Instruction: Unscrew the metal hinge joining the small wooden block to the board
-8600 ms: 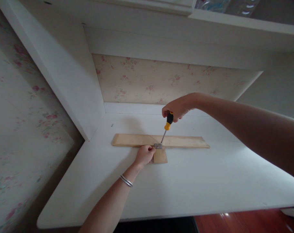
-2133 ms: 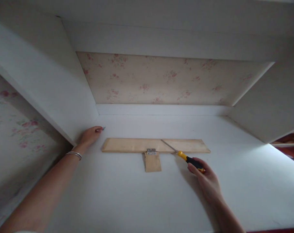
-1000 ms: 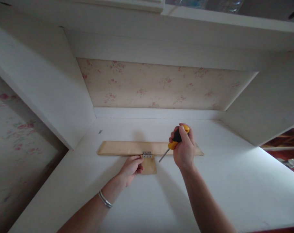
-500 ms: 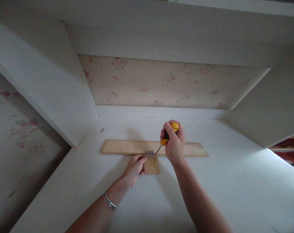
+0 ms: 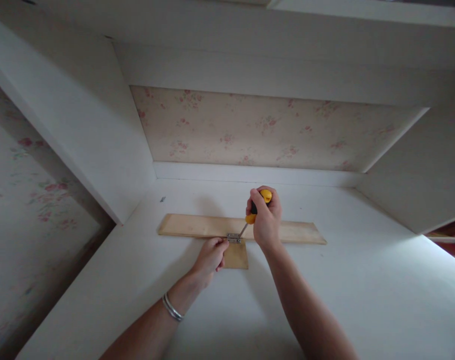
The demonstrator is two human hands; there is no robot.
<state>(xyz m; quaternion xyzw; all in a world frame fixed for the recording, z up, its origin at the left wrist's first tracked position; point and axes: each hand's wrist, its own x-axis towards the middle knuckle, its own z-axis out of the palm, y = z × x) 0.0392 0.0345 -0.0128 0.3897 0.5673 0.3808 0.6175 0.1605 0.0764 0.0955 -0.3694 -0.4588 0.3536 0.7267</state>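
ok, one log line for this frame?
left hand: steadying hinge | right hand: grip on screwdriver, tip at hinge | boards: flat on desk

We see lots of bare white desk [image 5: 325, 290] in front and to the right. A side wall [image 5: 100, 150] blocks the left, and a shelf [image 5: 250, 65] hangs above.

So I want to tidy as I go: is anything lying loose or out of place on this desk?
One small loose piece, probably a screw, lies alone near the desk's back left corner, apart from the long board. Otherwise nothing stands out: the hinge sits square between the boards.
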